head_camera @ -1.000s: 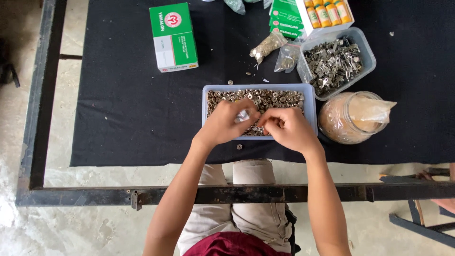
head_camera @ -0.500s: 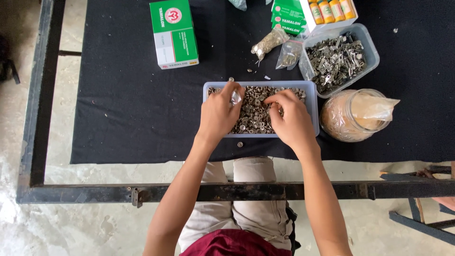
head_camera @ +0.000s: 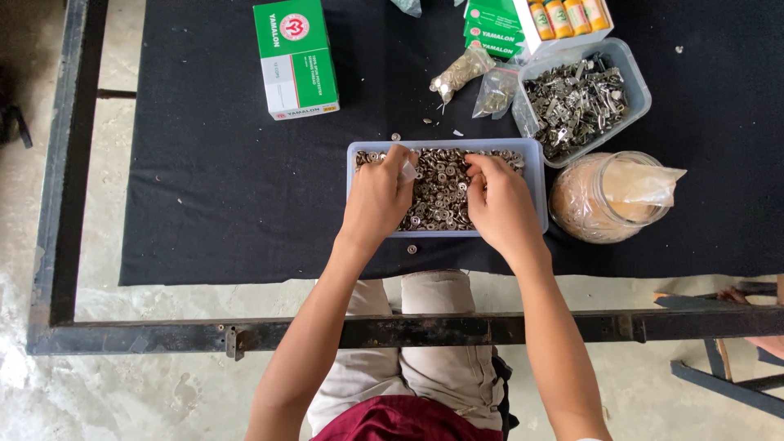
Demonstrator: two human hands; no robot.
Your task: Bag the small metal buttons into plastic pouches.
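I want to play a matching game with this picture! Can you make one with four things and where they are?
Things:
1. green and white box
2. jar
3. left hand
4. tub of metal clips

Places:
A. over the tray of small metal rings
B. far left on the black cloth
C. right of the tray
D. behind the jar

Pairs: 1-B, 2-C, 3-A, 4-D
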